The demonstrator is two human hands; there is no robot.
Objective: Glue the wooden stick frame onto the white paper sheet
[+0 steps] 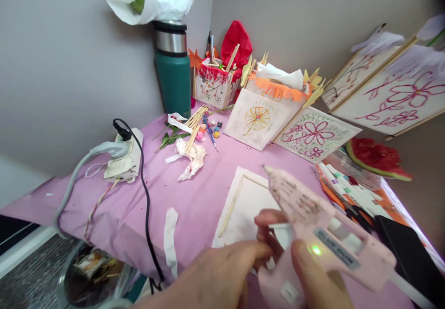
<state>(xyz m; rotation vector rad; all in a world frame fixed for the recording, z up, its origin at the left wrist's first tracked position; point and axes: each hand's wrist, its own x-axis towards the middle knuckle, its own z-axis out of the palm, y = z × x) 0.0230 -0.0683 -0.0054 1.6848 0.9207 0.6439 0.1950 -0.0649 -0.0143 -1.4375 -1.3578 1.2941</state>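
Observation:
A pink glue gun (pixel 306 202) with a lit green light is gripped in my right hand (pixel 316 272). Its nozzle points up and left, over a white panel (pixel 252 198). Thin wooden sticks (pixel 232 204) lie along the panel's left and top edges. My left hand (pixel 225 265) is beside the gun's handle, over the near end of the panel. Its fingers are curled in close to the right fingers, and what they hold, if anything, is hidden.
On the purple-covered table, a power strip (pixel 127 156) trails a black cable. A teal bottle (pixel 174 77), loose sticks (pixel 196 120) and crumpled tissue (pixel 190 157) lie farther back. Decorated panels (pixel 257 119) stand behind. Scissors (pixel 351 207) and a black flat object (pixel 410 253) are at right.

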